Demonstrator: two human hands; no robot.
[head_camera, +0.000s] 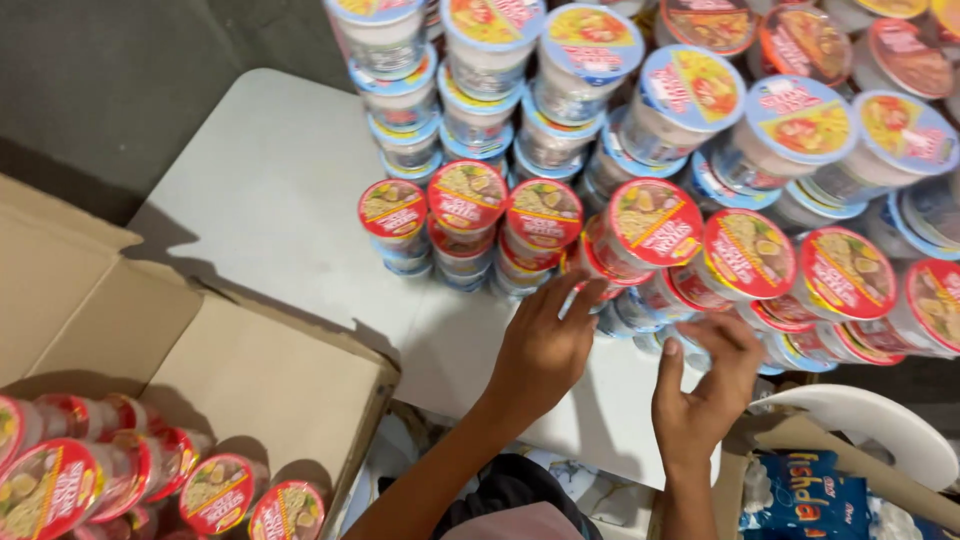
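Red-lidded noodle cups stacked on the white surface meet the left hand's open fingertips, while the right hand hovers open, empty.

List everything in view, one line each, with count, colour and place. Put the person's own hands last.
red-lidded cups: many, too many to count, red lids with clear sides, stacked in rows at the middle of the table.
blue-lidded cups: many, blue and yellow lids, stacked higher behind the red ones, top of the view.
table: one, white, under both stacks.
cardboard box: one, brown, flaps open, lower left.
boxed cups: several, red lids, lying inside the box at the bottom left.
chair: one, white, lower right, partly seen.
blue packet: one, blue, bottom right.
left hand: fingers on the front row of red-lidded cups.
right hand: open, reaching at the same row.
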